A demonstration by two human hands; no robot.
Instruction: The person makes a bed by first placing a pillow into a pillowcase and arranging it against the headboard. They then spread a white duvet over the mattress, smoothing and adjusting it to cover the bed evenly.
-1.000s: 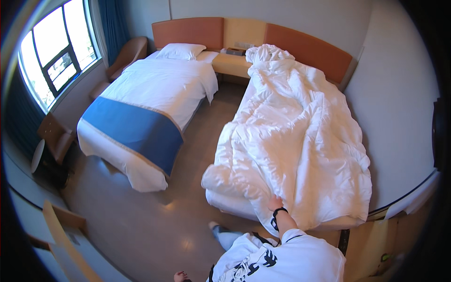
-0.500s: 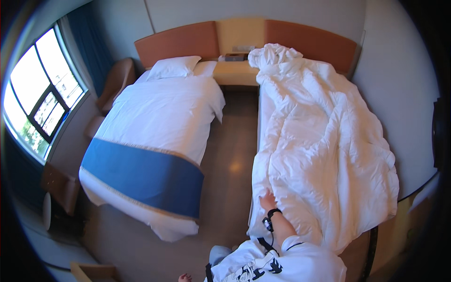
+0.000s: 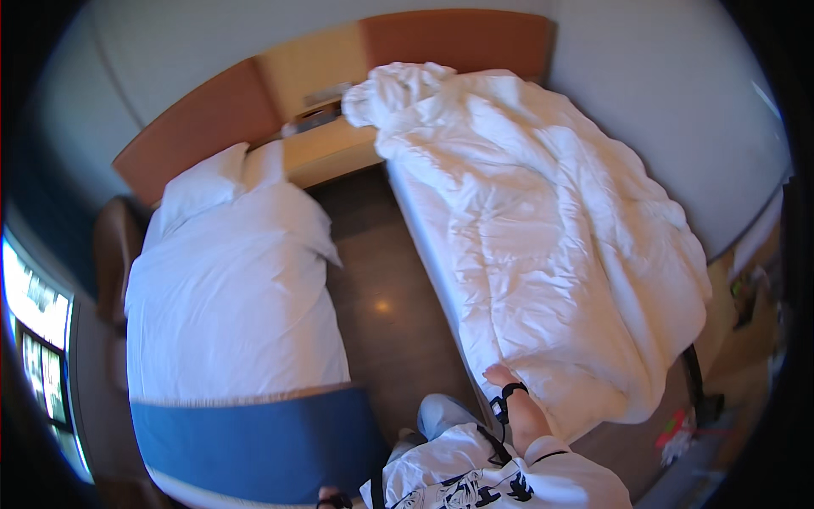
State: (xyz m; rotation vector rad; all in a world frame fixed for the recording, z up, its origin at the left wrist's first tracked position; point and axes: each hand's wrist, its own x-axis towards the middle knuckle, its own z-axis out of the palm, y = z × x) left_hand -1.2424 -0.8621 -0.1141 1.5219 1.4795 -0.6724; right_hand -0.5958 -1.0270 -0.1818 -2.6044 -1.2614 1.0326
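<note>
A rumpled white duvet [image 3: 517, 220] lies over the right-hand bed, with its far end bunched up by the headboard. My right hand [image 3: 502, 376] is at the duvet's near left part, its fingers drawn together on the fabric. A black strap with a small device [image 3: 500, 409] is on that wrist. Only a bit of my left hand [image 3: 329, 494] shows, at the lower edge beside the blue bed runner [image 3: 254, 441] of the left bed; its fingers are blurred and partly cut off. Along the duvet's left side a strip of white sheet [image 3: 424, 220] shows.
To the left stands a made bed [image 3: 229, 297] with a white pillow [image 3: 203, 187]. A dark floor aisle [image 3: 381, 280] runs between the beds to a low wooden shelf [image 3: 331, 151]. The right wall [image 3: 653, 110] flanks the far bed. A brown chair [image 3: 114, 254] is by the window.
The view has turned and moved closer, so both beds appear tilted. My right hand stays on the duvet's near left part. My left hand remains at the lower edge.
</note>
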